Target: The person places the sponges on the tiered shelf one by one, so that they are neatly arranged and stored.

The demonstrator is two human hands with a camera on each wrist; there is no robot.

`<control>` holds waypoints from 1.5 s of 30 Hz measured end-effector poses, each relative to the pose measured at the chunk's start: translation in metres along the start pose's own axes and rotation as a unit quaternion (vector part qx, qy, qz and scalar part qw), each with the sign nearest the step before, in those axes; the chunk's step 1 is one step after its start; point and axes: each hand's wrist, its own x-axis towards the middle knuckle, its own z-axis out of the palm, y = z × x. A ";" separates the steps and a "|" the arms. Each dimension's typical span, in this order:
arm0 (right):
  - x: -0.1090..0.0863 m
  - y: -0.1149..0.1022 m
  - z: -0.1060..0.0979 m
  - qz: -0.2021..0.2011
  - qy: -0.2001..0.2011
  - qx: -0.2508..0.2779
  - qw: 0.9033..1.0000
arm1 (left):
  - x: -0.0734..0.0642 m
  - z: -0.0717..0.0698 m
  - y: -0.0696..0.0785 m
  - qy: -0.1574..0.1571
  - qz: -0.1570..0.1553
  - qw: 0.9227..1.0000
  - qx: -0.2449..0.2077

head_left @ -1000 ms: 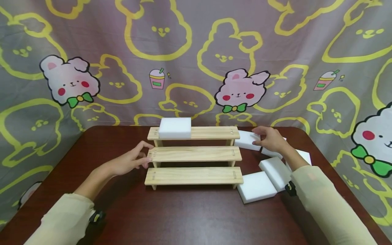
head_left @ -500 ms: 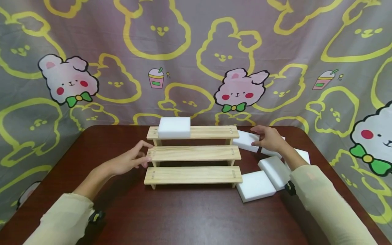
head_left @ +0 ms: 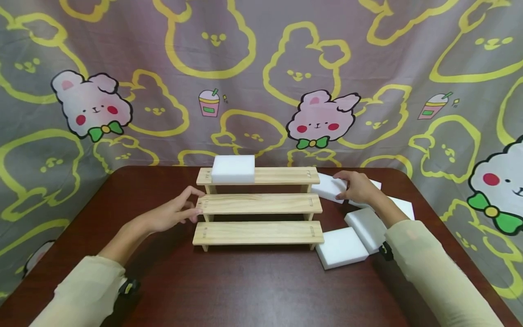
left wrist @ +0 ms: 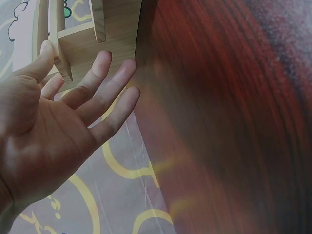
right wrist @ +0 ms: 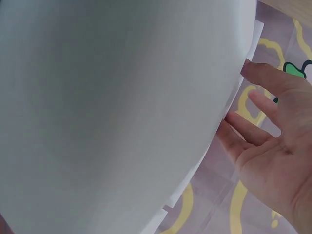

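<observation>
Bg: grey-lilac cloth backdrop [head_left: 261,27] w/ yellow bear outlines & bunny faces, behind a dark reddish-brown wood-look table [head_left: 261,290]. Mid-table: pale three-tier wooden stand [head_left: 261,204]. One white rectangular foam-like block [head_left: 233,168] sits on its top tier, toward L end. L hand [head_left: 175,212] at L end of middle tier: thumb & index pinch the board, other fingers loosely spread (L wrist cam shows this best). R hand [head_left: 357,187] is past the stand's R end: thumb & index look to pinch a second white block [head_left: 327,187] across opp. edges, contact pts partly hidden; block appears at table lvl, just beside the stand. More blocks around R forearm: flat white block [head_left: 342,249] by the bottom tier, tilted white block [head_left: 363,227] next to it, others partly covered (exact ct unclear). Progress, est.: early. 1 block up on stand, second one in grip, remaining blocks down on table.
</observation>
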 end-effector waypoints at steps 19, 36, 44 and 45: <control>-0.009 0.000 -0.010 -0.035 0.047 -0.011 0.998 | -0.001 0.001 0.001 0.005 -0.003 1.000 0.008; -0.021 -0.002 -0.022 0.005 0.088 0.030 0.996 | 0.000 -0.001 0.000 0.005 0.004 1.000 0.008; -0.025 -0.004 -0.029 0.011 0.105 0.053 0.993 | 0.000 -0.001 -0.001 0.007 0.013 1.000 0.012; -0.026 -0.005 -0.030 0.009 0.108 0.054 0.993 | 0.000 -0.001 -0.001 0.007 0.013 1.000 0.013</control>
